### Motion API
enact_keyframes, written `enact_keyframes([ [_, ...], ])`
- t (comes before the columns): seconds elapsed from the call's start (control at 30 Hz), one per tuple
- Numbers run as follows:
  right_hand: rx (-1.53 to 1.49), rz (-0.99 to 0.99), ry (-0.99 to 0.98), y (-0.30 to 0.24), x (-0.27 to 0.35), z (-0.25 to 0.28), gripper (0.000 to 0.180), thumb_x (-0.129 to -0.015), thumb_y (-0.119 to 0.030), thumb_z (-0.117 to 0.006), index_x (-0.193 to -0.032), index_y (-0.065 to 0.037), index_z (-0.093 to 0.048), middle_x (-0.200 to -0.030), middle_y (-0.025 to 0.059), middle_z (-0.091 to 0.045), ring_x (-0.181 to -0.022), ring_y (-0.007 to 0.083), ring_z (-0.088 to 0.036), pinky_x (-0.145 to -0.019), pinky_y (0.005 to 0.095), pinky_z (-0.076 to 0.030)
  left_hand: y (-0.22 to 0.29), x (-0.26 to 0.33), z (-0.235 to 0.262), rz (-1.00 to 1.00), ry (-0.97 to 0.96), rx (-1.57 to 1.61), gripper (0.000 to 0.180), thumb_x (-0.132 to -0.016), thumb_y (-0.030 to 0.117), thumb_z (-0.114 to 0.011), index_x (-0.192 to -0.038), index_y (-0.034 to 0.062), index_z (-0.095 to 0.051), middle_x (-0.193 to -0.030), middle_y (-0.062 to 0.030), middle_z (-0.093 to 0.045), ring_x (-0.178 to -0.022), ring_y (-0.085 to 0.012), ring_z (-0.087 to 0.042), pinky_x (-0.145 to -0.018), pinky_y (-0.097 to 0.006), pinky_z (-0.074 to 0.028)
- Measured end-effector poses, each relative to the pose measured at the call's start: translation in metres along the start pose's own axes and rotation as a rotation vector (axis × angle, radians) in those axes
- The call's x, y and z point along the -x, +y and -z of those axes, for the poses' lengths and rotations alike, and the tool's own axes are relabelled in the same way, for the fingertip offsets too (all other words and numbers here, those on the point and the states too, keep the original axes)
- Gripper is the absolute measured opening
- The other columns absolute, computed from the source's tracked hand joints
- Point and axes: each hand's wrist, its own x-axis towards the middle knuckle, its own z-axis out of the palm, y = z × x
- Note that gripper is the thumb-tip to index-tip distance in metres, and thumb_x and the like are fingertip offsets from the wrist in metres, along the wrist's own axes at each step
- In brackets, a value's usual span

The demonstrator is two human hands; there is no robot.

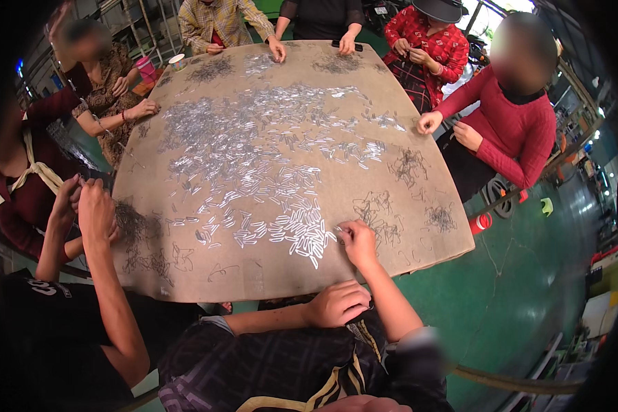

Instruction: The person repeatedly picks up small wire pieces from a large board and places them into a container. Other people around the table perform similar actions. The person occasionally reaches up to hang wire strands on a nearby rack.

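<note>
Shiny, elongated metal loops (302,230) lie in a thick scatter on a brown tabletop (288,278). At the near end of this scatter is my right hand (358,244); its thumb and fingers pinch what looks like one small shiny loop. My left hand (338,303) is closer to my body, at the table's near edge, with the fingers curled inward. Whatever it holds, if anything, is hidden. Thin dark wire pieces (378,218) lie in a loose tangle just beyond my right hand.
Beside me on the left, another person's raised hands (93,206) are above a dark wire heap (134,226). More people stand around the table, including one in a red sweater (522,137). A cup (177,63) stands at the far left corner. Green floor (515,275) extends right.
</note>
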Motion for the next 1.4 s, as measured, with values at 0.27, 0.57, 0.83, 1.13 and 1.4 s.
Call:
enact_keyframes([
  [0.27, -0.705, -0.400, -0.085, -0.013, 0.066, 0.079, 0.012, -0.082, -0.001, -0.072, -0.092, 0.004, -0.069, -0.079, 0.0042, -0.069, -0.069, 0.0068, -0.061, -0.063, 0.0215, -0.049, 0.001, -0.006, -0.001, 0.054, -0.006, 0.004, 0.016, -0.076, -0.004, -0.070, -0.085, 0.0016, -0.059, -0.089, -0.0113, -0.065, -0.082, -0.0280, -0.063, -0.074, -0.037, -0.051],
  [0.57, -0.597, -0.358, -0.035, -0.032, 0.108, 0.125, 0.011, -0.082, 0.000, -0.071, -0.092, 0.005, -0.070, -0.082, 0.0061, -0.071, -0.071, 0.0078, -0.065, -0.066, 0.0218, -0.052, -0.005, -0.008, -0.008, 0.142, 0.035, 0.010, 0.017, -0.075, -0.007, -0.071, -0.086, 0.0000, -0.060, -0.087, -0.0105, -0.066, -0.076, -0.0225, -0.063, -0.067, -0.032, -0.050],
  [0.83, -0.450, -0.281, -0.050, -0.046, 0.122, 0.130, 0.009, -0.081, 0.001, -0.071, -0.090, 0.005, -0.070, -0.081, 0.0055, -0.070, -0.070, 0.0072, -0.063, -0.065, 0.0229, -0.051, -0.009, -0.004, -0.017, 0.216, 0.043, 0.020, 0.016, -0.076, -0.006, -0.071, -0.086, 0.0008, -0.061, -0.082, -0.0085, -0.064, -0.068, -0.0179, -0.058, -0.060, -0.029, -0.047],
  [1.13, -0.461, -0.274, 0.028, -0.037, 0.130, 0.119, 0.009, -0.081, 0.001, -0.071, -0.090, 0.004, -0.070, -0.082, 0.0074, -0.070, -0.070, 0.0084, -0.064, -0.065, 0.0230, -0.052, -0.010, -0.001, -0.019, 0.247, 0.026, 0.014, 0.014, -0.077, -0.002, -0.071, -0.087, 0.0013, -0.062, -0.077, -0.0070, -0.060, -0.062, -0.0157, -0.053, -0.057, -0.028, -0.043],
  [1.4, -0.349, -0.210, 0.055, -0.046, 0.131, 0.126, 0.009, -0.078, -0.002, -0.073, -0.085, 0.003, -0.070, -0.073, 0.0072, -0.066, -0.064, 0.0110, -0.058, -0.061, 0.0253, -0.047, -0.010, -0.005, -0.012, 0.326, -0.131, 0.037, 0.014, -0.078, 0.004, -0.072, -0.088, 0.0024, -0.063, -0.079, -0.0109, -0.064, -0.068, -0.0239, -0.061, -0.062, -0.034, -0.048],
])
